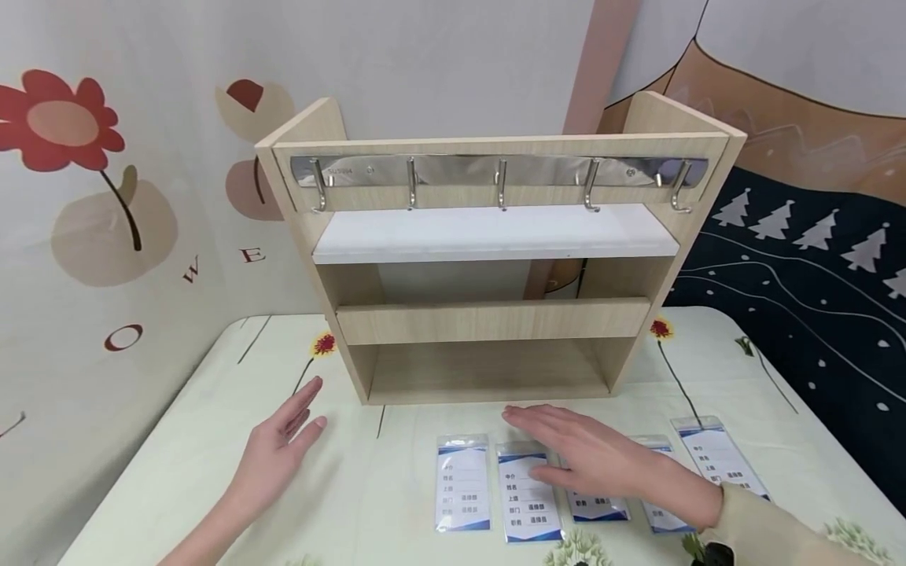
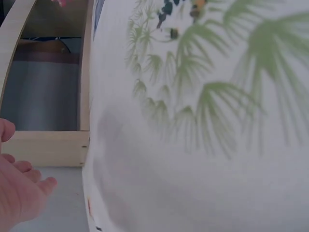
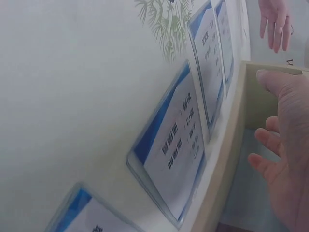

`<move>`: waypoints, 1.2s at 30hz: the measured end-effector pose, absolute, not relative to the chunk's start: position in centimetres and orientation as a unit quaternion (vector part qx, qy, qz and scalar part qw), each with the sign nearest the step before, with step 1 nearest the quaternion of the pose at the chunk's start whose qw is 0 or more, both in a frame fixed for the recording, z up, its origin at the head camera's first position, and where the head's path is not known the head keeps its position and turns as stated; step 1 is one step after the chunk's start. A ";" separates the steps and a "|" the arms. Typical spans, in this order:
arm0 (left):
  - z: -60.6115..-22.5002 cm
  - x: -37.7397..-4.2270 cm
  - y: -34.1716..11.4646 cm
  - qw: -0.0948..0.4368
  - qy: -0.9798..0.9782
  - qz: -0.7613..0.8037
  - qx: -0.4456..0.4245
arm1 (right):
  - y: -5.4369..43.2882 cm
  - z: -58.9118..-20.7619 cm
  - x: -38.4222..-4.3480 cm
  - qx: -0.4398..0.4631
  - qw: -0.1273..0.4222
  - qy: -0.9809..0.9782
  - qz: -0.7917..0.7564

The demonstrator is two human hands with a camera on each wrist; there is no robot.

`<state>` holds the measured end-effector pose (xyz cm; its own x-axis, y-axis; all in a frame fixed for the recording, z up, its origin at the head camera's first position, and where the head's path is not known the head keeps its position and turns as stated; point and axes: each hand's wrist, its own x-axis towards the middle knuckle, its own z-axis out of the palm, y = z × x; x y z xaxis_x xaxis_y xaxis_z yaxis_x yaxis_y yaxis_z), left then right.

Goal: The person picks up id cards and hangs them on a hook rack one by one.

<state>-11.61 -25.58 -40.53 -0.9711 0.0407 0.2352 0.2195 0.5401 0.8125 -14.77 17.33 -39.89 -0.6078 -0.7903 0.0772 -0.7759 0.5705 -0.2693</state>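
Several ID badges in clear plastic sleeves lie in a row on the table, among them a leftmost badge (image 1: pixel 463 491) and a second badge (image 1: pixel 524 511). Over the middle of that row my right hand (image 1: pixel 576 450) reaches with fingers extended, holding nothing and partly covering the badges beneath. To the left, my left hand (image 1: pixel 272 456) hovers with loosely extended fingers and holds nothing; its fingers also show beside the shelf frame in the left wrist view. A wooden shelf (image 1: pixel 493 322) stands just beyond both hands, with a metal hook rail (image 1: pixel 453 170) across its top front.
The tabletop is covered by a white flower-print cloth (image 1: pixel 177 479). A rightmost badge (image 1: pixel 722 456) lies tilted near the shelf's right side. Behind the table hang a flower-print curtain (image 1: pixel 177 47) and a dark tree-print cloth (image 1: pixel 800 314).
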 end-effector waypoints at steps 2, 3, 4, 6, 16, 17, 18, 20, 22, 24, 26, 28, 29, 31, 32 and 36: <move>-40.7 -12.0 -25.8 0.079 -0.864 -0.494 -0.058 | 17.1 -40.1 -14.8 -0.439 0.034 0.885 -0.149; -40.8 -12.2 -25.9 0.072 -0.860 -0.503 -0.050 | 16.9 -40.2 -14.9 -0.437 0.038 0.885 -0.156; -40.9 -12.4 -26.0 0.064 -0.856 -0.511 -0.041 | 16.8 -40.4 -14.9 -0.435 0.043 0.885 -0.162; -41.2 -12.8 -26.1 0.052 -0.850 -0.523 -0.025 | 16.6 -40.7 -14.9 -0.428 0.052 0.885 -0.175; -42.3 -14.7 -25.5 0.019 -0.814 -0.580 0.034 | 15.3 -42.1 -15.2 -0.411 0.054 0.891 -0.184; -42.4 -14.9 -25.4 0.016 -0.810 -0.585 0.037 | 15.1 -42.2 -15.2 -0.408 0.057 0.892 -0.187; -42.5 -15.0 -25.3 0.014 -0.807 -0.590 0.039 | 15.0 -42.3 -15.2 -0.405 0.060 0.892 -0.190; -42.6 -15.3 -25.0 0.011 -0.800 -0.599 0.043 | 14.7 -42.4 -15.2 -0.398 0.066 0.894 -0.195; -42.8 -15.4 -24.7 0.010 -0.796 -0.604 0.046 | 14.4 -42.5 -15.2 -0.393 0.070 0.895 -0.197; -42.9 -15.6 -24.5 0.011 -0.793 -0.607 0.047 | 14.2 -42.6 -15.2 -0.389 0.071 0.897 -0.197; -43.0 -15.7 -24.2 0.014 -0.791 -0.609 0.049 | 14.0 -42.7 -15.2 -0.384 0.071 0.899 -0.197; -43.1 -15.8 -24.0 0.016 -0.789 -0.612 0.052 | 13.8 -42.7 -15.3 -0.378 0.073 0.901 -0.201; -43.1 -15.8 -23.9 0.016 -0.786 -0.615 0.055 | 13.7 -42.7 -15.3 -0.374 0.073 0.902 -0.201; -43.2 -16.0 -23.7 0.016 -0.780 -0.623 0.062 | 13.5 -42.8 -15.4 -0.369 0.073 0.904 -0.204; -43.3 -16.0 -23.6 0.016 -0.776 -0.626 0.067 | 13.4 -42.8 -15.5 -0.367 0.073 0.904 -0.206; -43.7 -16.2 -23.2 0.028 -0.772 -0.631 0.080 | 13.0 -43.0 -15.7 -0.362 0.070 0.905 -0.211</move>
